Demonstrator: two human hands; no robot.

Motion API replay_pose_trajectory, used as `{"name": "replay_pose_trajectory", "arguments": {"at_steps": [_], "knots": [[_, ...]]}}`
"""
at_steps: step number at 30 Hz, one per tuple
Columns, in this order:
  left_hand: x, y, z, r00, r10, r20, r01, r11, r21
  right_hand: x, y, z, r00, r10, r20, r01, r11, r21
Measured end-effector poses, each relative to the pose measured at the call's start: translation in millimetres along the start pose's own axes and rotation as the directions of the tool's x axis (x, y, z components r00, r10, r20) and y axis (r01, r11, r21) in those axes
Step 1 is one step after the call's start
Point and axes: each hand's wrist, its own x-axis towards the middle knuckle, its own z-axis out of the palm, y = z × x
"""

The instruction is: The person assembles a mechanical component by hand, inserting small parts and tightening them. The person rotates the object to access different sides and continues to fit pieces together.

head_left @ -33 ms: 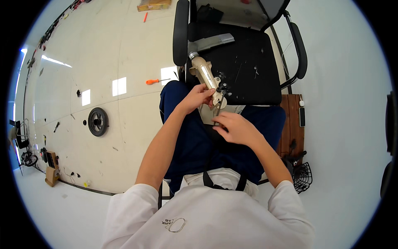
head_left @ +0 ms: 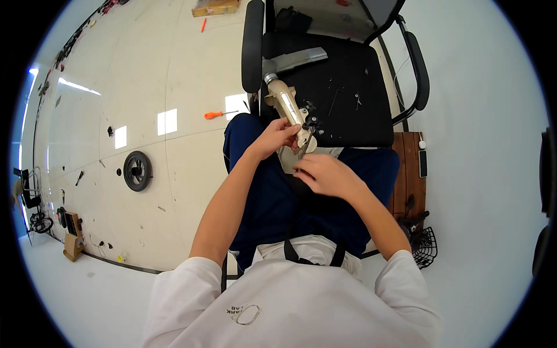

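A tan metal tube part (head_left: 283,98) with side brackets slants from the black chair seat down toward my lap. My left hand (head_left: 277,138) is closed round its lower end, thumb on top. Small black fittings (head_left: 312,120) sit on the tube's right side. My right hand (head_left: 326,174) is just below, fingers pinched on a thin metal tool (head_left: 304,149) that reaches up to the tube's lower end. The tool's tip and exact kind are hard to make out. A flat grey metal piece (head_left: 299,58) joins the tube's far end.
The black office chair (head_left: 360,116) holds small loose pieces and a thin rod. On the floor to the left lie an orange-handled screwdriver (head_left: 213,115) and a black wheel (head_left: 137,170). A wooden board (head_left: 409,174) and black wire basket (head_left: 424,249) are at right.
My right hand has shifted slightly left and up, and the tool has turned a little with it. My left hand and the tube part stay in place.
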Motion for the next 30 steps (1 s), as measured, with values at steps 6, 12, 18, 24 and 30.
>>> {"name": "replay_pose_trajectory", "arguments": {"at_steps": [6,12,18,24,30], "knots": [[-11.2,-20.8,-12.7,0.886,0.46,0.065,-0.464,0.882,0.083,95.3,15.6,-1.1,0.979,-0.174,0.108,0.194,0.956,-0.221],[1.3,-10.9,-7.9,0.997,0.055,0.055,-0.056,0.998,0.023,138.7,54.0,-22.8,0.987,0.151,-0.053,-0.156,0.982,-0.105],[-3.3,-6.5,-2.8,1.0,0.016,0.017,-0.017,0.999,0.029,119.6,108.9,-37.9,0.874,0.429,-0.23,-0.417,0.903,0.098],[-4.1,-0.4,-0.7,0.999,-0.012,-0.033,0.014,0.997,0.073,95.0,114.8,-33.8,0.732,0.679,-0.059,-0.521,0.614,0.593],[15.5,17.8,-8.1,0.886,0.029,-0.463,0.157,0.921,0.357,120.2,103.4,-14.6,0.792,0.6,-0.109,-0.388,0.634,0.669]]}}
